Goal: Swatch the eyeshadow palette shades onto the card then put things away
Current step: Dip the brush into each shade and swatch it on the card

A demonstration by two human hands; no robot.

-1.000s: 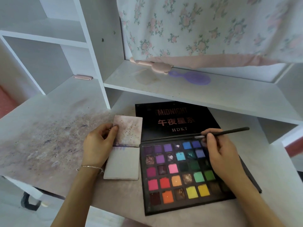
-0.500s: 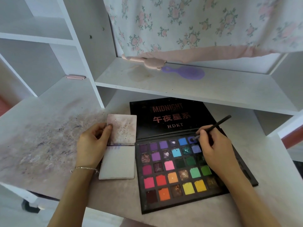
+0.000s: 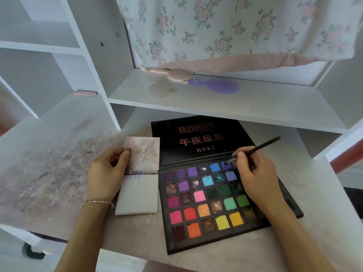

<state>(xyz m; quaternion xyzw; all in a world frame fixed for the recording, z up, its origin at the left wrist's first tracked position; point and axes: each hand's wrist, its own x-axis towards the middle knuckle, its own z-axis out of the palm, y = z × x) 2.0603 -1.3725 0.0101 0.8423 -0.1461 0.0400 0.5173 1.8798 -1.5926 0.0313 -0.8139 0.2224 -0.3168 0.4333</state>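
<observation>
Head view: brush loading colour from the open palette, card steadied beside it.
Flat black eyeshadow palette [image 3: 212, 205] lies on the desk; pressed pans look crumbly, so lift it by its rigid edges. Left hand [image 3: 107, 174] pinches the light, bendable white swatch card [image 3: 140, 176]; right hand [image 3: 255, 173] grips a thin black brush [image 3: 259, 147], tip in a top-row blue pan.

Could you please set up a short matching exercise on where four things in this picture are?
Things:
1. brush
2. card
3. purple hairbrush
4. palette

Places:
A. on the shelf above the desk
B. pinched in the right hand
C. open on the desk
D. held by the left hand

Pairs: 1-B, 2-D, 3-A, 4-C
</observation>
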